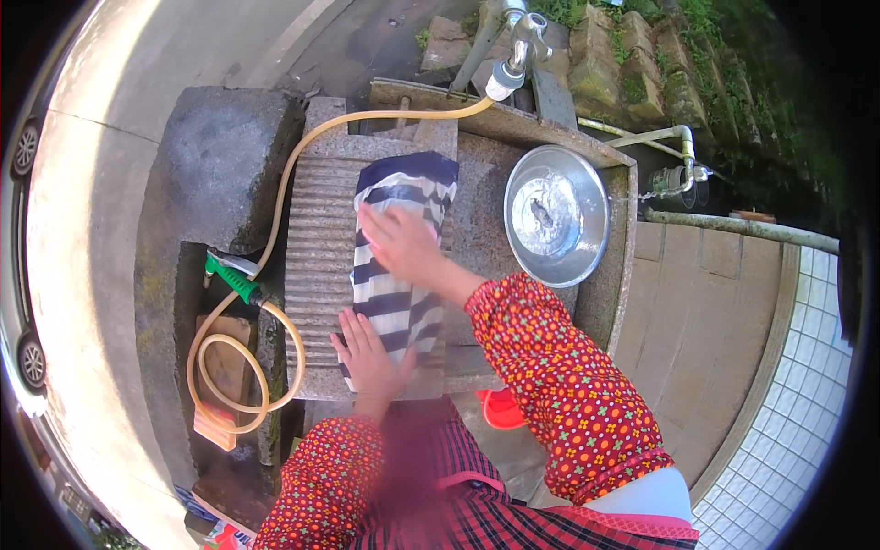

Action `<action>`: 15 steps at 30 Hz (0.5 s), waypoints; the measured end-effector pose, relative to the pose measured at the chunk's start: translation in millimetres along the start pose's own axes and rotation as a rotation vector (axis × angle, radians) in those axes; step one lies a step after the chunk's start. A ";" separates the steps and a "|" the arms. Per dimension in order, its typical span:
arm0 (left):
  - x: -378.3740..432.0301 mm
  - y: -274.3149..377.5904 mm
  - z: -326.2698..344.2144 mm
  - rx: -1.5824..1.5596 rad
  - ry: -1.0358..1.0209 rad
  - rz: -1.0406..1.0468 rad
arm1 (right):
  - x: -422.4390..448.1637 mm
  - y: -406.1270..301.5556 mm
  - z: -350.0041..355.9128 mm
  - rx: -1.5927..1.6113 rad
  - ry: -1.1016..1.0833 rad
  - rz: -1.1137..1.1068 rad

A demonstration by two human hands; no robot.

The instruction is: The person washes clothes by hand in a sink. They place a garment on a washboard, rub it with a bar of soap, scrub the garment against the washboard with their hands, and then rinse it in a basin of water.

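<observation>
A navy-and-white striped cloth (392,302) lies lengthwise over the ridges of a stone washboard (320,254). Its top end is solid navy and looks wet. My left hand (375,361) rests flat on the cloth's near end, fingers apart and thumb out to the right. Farther up, my right hand (402,244) presses palm down on the fabric. Something pink shows at the edge of the right hand; the hand hides most of it, so I cannot tell what it is or whether it is gripped. Both forearms wear red patterned sleeve covers.
Right of the washboard, a metal basin (557,216) holding water sits in the stone sink (474,158). A yellowish hose (285,179) runs from the tap (526,45) to a green spray nozzle (234,280) at left. A red plastic container (504,410) stands below.
</observation>
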State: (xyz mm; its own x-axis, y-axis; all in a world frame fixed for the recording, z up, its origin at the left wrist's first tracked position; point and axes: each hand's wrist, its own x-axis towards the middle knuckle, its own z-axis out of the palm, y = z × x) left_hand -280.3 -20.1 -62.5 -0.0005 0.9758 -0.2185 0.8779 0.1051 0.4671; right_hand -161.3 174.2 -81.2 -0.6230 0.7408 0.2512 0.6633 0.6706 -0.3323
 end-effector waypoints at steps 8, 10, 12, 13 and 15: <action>6.8 19.3 2.4 -0.016 0.024 0.076 | 32.5 86.0 -15.0 -0.209 0.146 0.151; 6.4 15.3 -0.2 0.001 -0.012 0.038 | 43.0 75.8 -10.1 -0.228 0.094 0.190; 3.2 6.5 -4.6 0.028 -0.048 -0.024 | 2.1 16.5 -7.8 -0.029 0.028 0.017; 1.6 4.7 -3.5 0.014 0.007 -0.008 | -31.5 -14.0 -13.7 0.086 -0.012 -0.103; 2.8 9.6 -5.6 0.064 -0.109 -0.054 | -54.1 -21.8 -22.2 0.113 -0.054 -0.117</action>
State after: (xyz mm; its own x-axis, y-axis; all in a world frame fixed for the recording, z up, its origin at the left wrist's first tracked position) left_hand -274.6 -15.3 -53.9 0.0002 0.9420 -0.3357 0.9067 0.1414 0.3974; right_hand -132.8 120.4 -67.4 -0.7170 0.6523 0.2457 0.5358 0.7412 -0.4044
